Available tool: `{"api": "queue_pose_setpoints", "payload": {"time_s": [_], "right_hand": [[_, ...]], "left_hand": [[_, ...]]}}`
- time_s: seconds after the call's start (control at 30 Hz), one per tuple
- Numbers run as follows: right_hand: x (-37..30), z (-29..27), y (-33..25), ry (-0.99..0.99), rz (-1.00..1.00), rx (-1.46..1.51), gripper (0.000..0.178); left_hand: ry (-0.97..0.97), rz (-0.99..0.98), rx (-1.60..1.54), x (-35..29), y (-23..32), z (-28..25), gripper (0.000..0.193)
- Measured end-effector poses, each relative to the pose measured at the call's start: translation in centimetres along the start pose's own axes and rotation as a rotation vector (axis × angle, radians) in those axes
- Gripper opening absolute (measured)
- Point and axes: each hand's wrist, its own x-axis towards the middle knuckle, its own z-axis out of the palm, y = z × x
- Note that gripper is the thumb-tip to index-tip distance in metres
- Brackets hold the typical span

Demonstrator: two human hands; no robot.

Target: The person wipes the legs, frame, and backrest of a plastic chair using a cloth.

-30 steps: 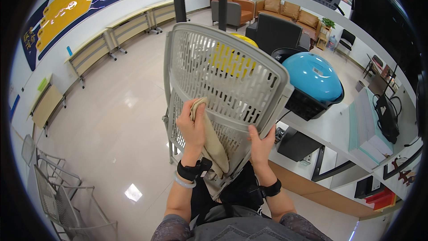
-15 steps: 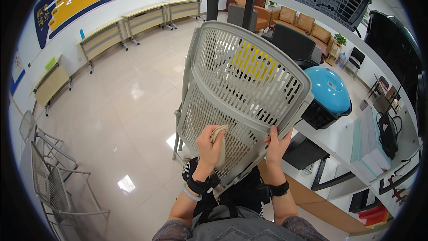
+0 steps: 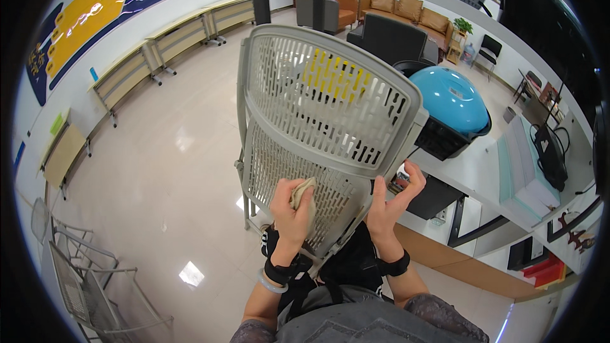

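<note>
In front of me stands a grey-beige folding chair [image 3: 330, 165] with slotted plastic panels, leaning toward me above my legs. My left hand [image 3: 289, 217] is closed round a bunched beige cloth [image 3: 309, 202], over the chair's lower panel. Close to the chair's right edge is my right hand [image 3: 389, 211], its thumb and fingers apart with nothing between them. Whether its thumb still touches the frame, I cannot tell.
Right of the chair a white shelf holds a black basket with a blue rounded lid [image 3: 450, 100] and several pale box files [image 3: 524, 165]. Another folding chair [image 3: 79, 279] stands at lower left. Folded tables [image 3: 121, 86] line the far wall; a brown sofa [image 3: 406, 9] is behind.
My right hand has come off its grip on the chair's right edge, and its fingers have spread. The view has shifted slightly. The cloth stays in my left hand.
</note>
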Motion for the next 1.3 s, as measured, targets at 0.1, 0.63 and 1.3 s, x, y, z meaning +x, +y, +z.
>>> {"api": "queue_pose_setpoints", "payload": {"time_s": [0.1, 0.63, 1.3], "right_hand": [[1.5, 0.3, 0.1, -0.029, 0.146, 0.173, 0.056], [2.6, 1.3, 2.6, -0.164, 0.334, 0.379, 0.027], [2.6, 1.3, 2.7, -0.169, 0.383, 0.327, 0.024]], "left_hand": [[-0.07, 0.038, -0.083, 0.9, 2.3, 2.2, 0.013], [-0.085, 0.191, 0.192, 5.5, 5.7, 12.4, 0.011], [-0.08, 0.396, 0.197, 8.6, 8.5, 13.8, 0.011]]}}
